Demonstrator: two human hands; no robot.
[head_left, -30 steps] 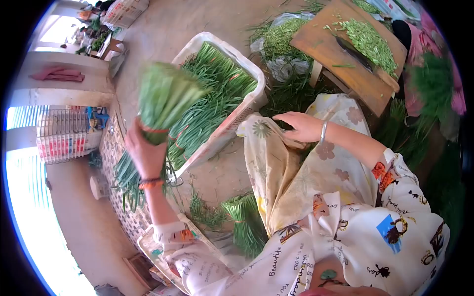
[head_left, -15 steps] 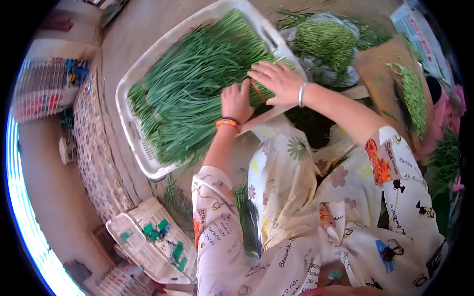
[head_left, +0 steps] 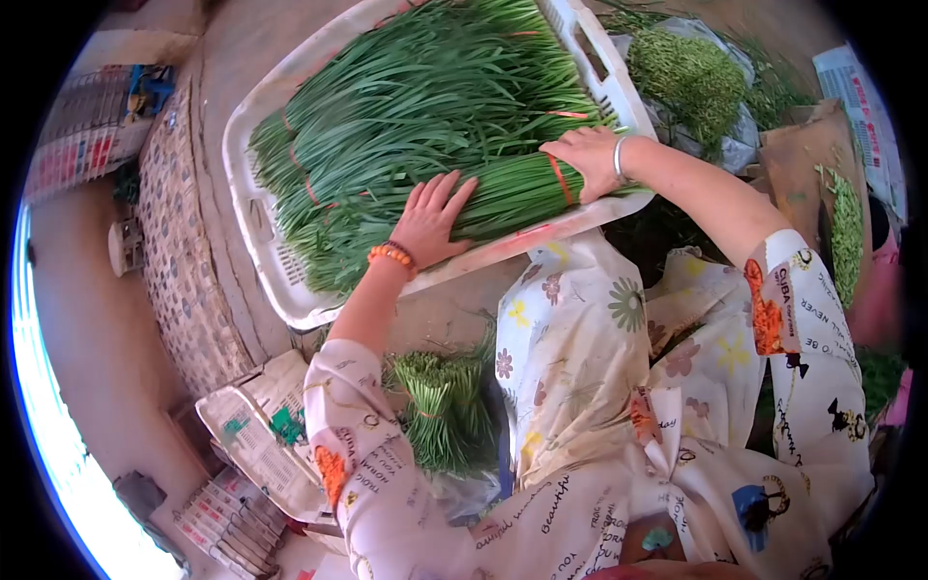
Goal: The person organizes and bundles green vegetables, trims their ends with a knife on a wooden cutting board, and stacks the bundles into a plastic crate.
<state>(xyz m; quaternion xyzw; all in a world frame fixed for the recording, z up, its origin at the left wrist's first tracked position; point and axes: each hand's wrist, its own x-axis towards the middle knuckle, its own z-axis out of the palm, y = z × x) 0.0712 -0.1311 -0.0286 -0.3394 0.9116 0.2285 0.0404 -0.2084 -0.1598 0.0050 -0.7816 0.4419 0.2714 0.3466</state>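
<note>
A bunch of garlic chives [head_left: 512,196], tied with a red band [head_left: 558,179], lies along the near side of a white plastic crate [head_left: 275,275]. My left hand [head_left: 430,220] rests on its leaves, fingers outstretched and slightly apart. At the cut stem end, my right hand [head_left: 594,162] lies over the bunch beside the band, thumb and fingers spread. More banded chives [head_left: 416,97] fill the crate, leaves toward the left and stems toward the right. The underside of the near bunch is hidden.
Upright bundles of chives [head_left: 440,406] stand on the floor by my left sleeve. Chopped green pieces sit in a plastic bag [head_left: 739,145] at the upper right, beside a wooden board [head_left: 797,159]. A white crate [head_left: 261,416] and a stone-patterned wall [head_left: 184,232] are on the left.
My hands have moved apart: the left slid leftward over the leaves, the right toward the stem end. The near bunch is now uncovered between them. The view has shifted.
</note>
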